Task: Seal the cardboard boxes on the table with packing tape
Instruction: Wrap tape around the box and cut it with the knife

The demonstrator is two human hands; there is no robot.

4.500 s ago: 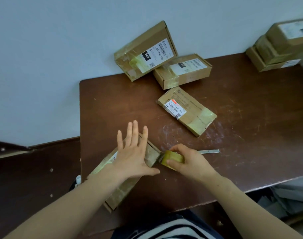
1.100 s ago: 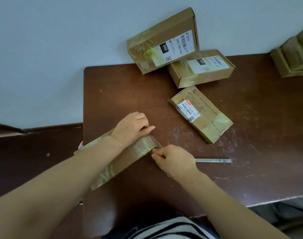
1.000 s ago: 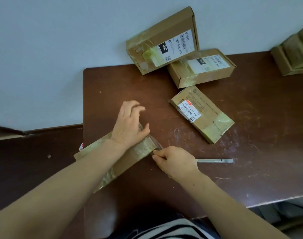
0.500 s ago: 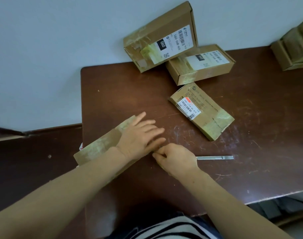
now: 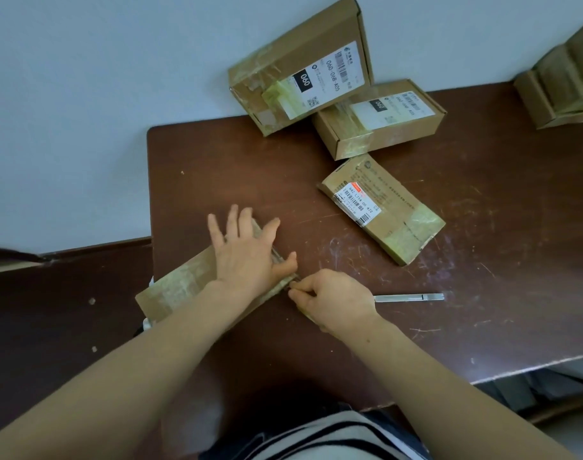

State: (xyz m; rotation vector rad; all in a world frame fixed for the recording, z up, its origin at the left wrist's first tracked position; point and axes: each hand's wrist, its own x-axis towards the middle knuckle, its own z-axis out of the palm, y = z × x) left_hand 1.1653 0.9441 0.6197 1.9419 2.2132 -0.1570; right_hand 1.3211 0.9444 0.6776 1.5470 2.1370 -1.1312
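Here, the long cardboard box (image 5: 180, 287) lay slantwise on the brown table (image 5: 217, 167), and everything else is placed from that box. The left hand (image 5: 247, 257) pressed flat on the box's far end, palm down, fingers straight and spread wide, thumb stretched toward the box's right corner. The right hand (image 5: 333, 300) sat just right of that corner with its fingers curled tight, pinching the end of a glossy strip of packing tape (image 5: 285, 272) that ran along the box's end; whatever else sat inside the fist was hidden. The box's near end hung over the table's left edge and was shiny with tape.

Right of the box, just past the right hand, a slim metal cutter (image 5: 409, 297) lay flat on the wood. Beyond the box and to its right lay a taped box with a red-and-white barcode label (image 5: 383, 210). Farther beyond were two more: a white-labelled box lying flat (image 5: 379, 117) and another propped against the wall (image 5: 300, 68), touching it. Well off to the box's right, a stack of boxes (image 5: 562, 88) showed at the frame's edge.
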